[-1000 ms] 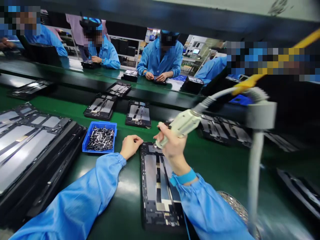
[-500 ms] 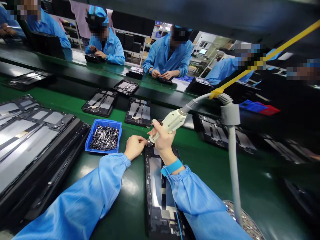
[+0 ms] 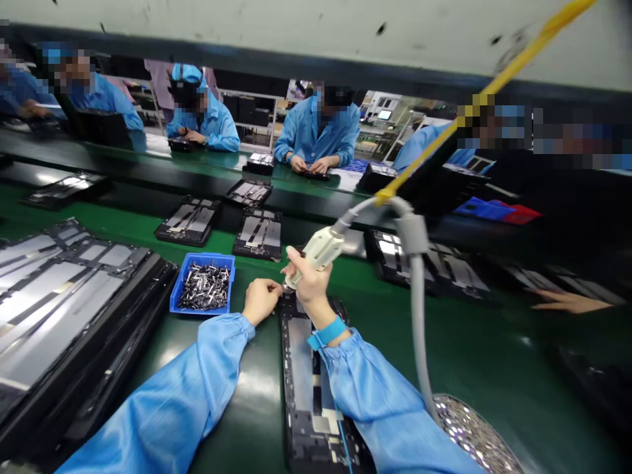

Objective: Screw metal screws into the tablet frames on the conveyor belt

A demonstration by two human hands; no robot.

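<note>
Right grip (image 3: pixel 310 280): closed about the driver (image 3: pixel 323 250), over the tablet's (image 3: pixel 299 349) far end; driver tilted, nose at or just above the far left corner. Left grip (image 3: pixel 261 299): fingers curled, tips touching or nearly touching that corner; how tightly closed, and on what, cannot be told. Tablet: below and nearside of both grips, flat on the desk (image 3: pixel 247 415), innards up, partly under the right sleeve (image 3: pixel 390 401). Step, as judged: driver work at the corner; next move calls for a square nose, steady pressure, left fingertips clear. Blue tray (image 3: pixel 200 311), with small parts (image 3: pixel 205 286): left of the tablet's far end. Stack (image 3: pixel 108 316): farther left of the tablet. Shiny bits (image 3: pixel 469 431): right of the tablet. Co-worker (image 3: pixel 318 131): well beyond the tablet.
</note>
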